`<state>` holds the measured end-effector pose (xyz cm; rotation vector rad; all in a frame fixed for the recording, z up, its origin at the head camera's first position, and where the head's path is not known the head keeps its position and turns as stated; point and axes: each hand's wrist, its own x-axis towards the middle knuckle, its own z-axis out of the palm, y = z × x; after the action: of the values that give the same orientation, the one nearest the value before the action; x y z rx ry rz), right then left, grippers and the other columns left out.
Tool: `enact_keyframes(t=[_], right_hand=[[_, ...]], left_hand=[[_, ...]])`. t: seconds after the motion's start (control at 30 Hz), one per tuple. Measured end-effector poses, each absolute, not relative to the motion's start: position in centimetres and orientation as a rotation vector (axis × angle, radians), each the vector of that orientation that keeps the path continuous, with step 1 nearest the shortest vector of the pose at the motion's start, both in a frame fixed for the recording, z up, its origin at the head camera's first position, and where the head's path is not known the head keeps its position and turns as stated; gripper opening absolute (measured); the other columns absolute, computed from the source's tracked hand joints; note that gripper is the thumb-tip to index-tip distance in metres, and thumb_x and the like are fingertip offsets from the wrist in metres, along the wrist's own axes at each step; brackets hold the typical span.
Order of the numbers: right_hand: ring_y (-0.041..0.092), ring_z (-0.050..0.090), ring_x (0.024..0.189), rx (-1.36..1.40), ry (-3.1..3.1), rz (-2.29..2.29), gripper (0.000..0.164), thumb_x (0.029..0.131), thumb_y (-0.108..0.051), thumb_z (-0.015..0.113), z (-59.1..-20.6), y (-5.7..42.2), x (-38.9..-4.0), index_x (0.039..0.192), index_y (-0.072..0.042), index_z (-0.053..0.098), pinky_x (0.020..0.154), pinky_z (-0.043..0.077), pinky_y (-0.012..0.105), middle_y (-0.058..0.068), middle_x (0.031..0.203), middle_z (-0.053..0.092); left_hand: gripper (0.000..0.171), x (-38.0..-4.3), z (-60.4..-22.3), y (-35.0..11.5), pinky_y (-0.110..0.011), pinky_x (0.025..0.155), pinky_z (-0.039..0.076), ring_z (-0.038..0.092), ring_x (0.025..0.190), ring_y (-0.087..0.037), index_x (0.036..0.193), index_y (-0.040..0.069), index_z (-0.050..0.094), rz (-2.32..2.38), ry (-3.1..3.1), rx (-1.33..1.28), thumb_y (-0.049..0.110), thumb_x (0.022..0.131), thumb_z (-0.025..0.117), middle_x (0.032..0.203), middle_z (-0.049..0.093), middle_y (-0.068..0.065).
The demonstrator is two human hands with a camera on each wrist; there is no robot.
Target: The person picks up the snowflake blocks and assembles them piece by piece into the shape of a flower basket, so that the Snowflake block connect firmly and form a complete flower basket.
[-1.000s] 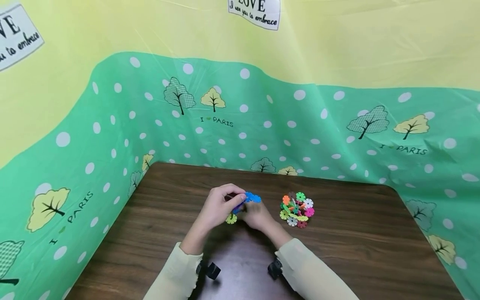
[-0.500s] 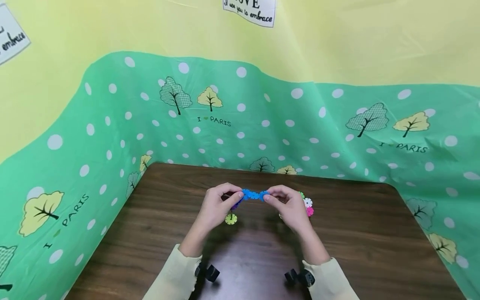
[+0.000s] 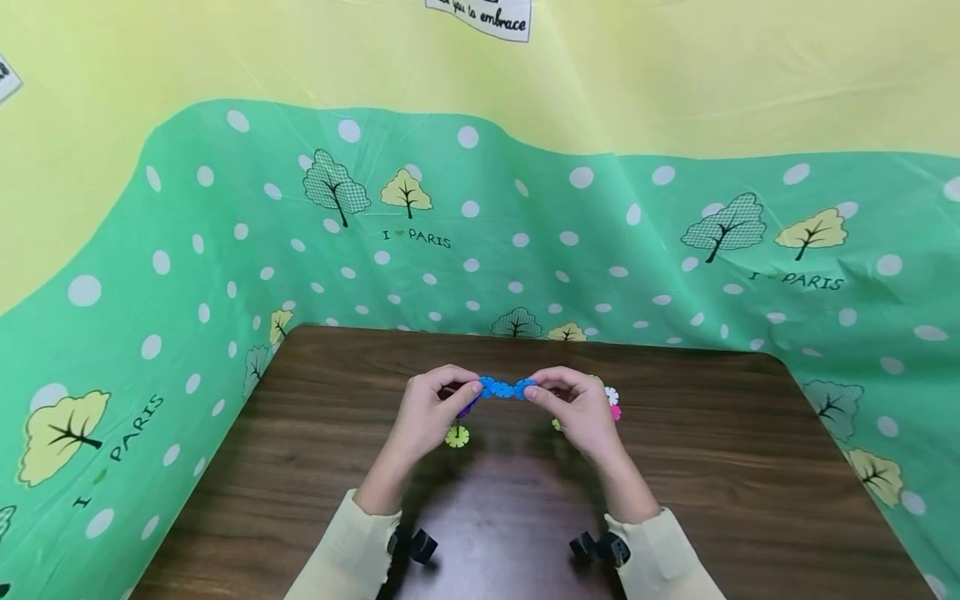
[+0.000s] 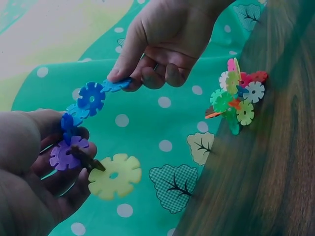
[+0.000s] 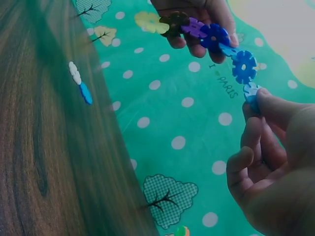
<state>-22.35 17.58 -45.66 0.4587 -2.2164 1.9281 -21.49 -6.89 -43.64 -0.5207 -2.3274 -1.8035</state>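
Between both hands stretches a chain of slotted snowflake discs (image 3: 501, 389), held above the table. Its left part has a yellow disc (image 4: 115, 177), a brown one (image 5: 174, 23) and a purple one (image 4: 69, 154); several blue discs (image 5: 244, 67) follow to the right. My left hand (image 3: 427, 412) holds the chain near a dark blue disc (image 5: 215, 38), thumb on top, while the yellow disc hangs below. With thumb and forefinger, my right hand (image 3: 588, 417) pinches the blue end disc (image 4: 116, 85). Fingers partly cover the discs they grip.
A multicoloured cluster of joined discs (image 4: 238, 96) stands on the brown table (image 3: 712, 467), mostly behind my right hand in the head view. A white and blue piece (image 5: 80, 82) lies on the table in the right wrist view. A printed curtain (image 3: 450, 208) borders the far edge.
My right hand, earlier low beside the left, has turned and moved right to the chain's blue end, drawing it level. During the last half second the hands barely move; the head view shifts slightly.
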Motion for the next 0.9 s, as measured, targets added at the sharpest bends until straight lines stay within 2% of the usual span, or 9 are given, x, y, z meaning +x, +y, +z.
enact_keyframes(t=[0.33,0.53,0.73,0.9], right_hand=[[0.012,0.067,0.072,0.469,-2.204,1.906,0.015,0.089,-0.004,0.079,-46.03,17.16,-22.26,0.103,-0.001,0.077,0.062,0.055,0.024,0.004,0.084,0.076],[0.013,0.071,0.076,0.503,-2.181,1.935,0.018,0.089,-0.001,0.077,-46.0,17.31,-22.13,0.107,0.003,0.077,0.066,0.059,0.025,0.008,0.09,0.078],[0.013,0.072,0.079,0.549,-2.158,1.958,0.02,0.09,-0.002,0.077,-45.63,17.74,-22.27,0.108,0.004,0.077,0.068,0.06,0.025,0.003,0.094,0.078],[0.016,0.07,0.076,0.553,-2.161,1.935,0.018,0.09,-0.002,0.077,-45.55,17.97,-22.29,0.107,0.002,0.078,0.063,0.057,0.025,0.003,0.092,0.077]], left_hand=[[0.009,-21.54,-43.73,-6.72,-0.029,0.054,0.053,0.062,0.06,-0.015,0.098,0.015,0.079,-1.835,-2.325,-0.496,0.021,0.097,0.073,0.073,0.068,-0.001],[0.009,-21.54,-43.93,-6.67,-0.038,0.051,0.053,0.06,0.058,-0.013,0.097,0.012,0.079,-1.863,-2.316,-0.496,0.019,0.096,0.074,0.07,0.066,-0.002],[0.009,-21.65,-43.9,-6.58,-0.027,0.05,0.048,0.058,0.057,-0.015,0.096,0.014,0.079,-1.896,-2.315,-0.507,0.02,0.097,0.073,0.068,0.065,-0.002],[0.009,-21.5,-43.87,-6.43,-0.029,0.049,0.049,0.058,0.057,-0.014,0.097,0.013,0.079,-1.922,-2.313,-0.506,0.02,0.097,0.073,0.067,0.065,-0.003]])
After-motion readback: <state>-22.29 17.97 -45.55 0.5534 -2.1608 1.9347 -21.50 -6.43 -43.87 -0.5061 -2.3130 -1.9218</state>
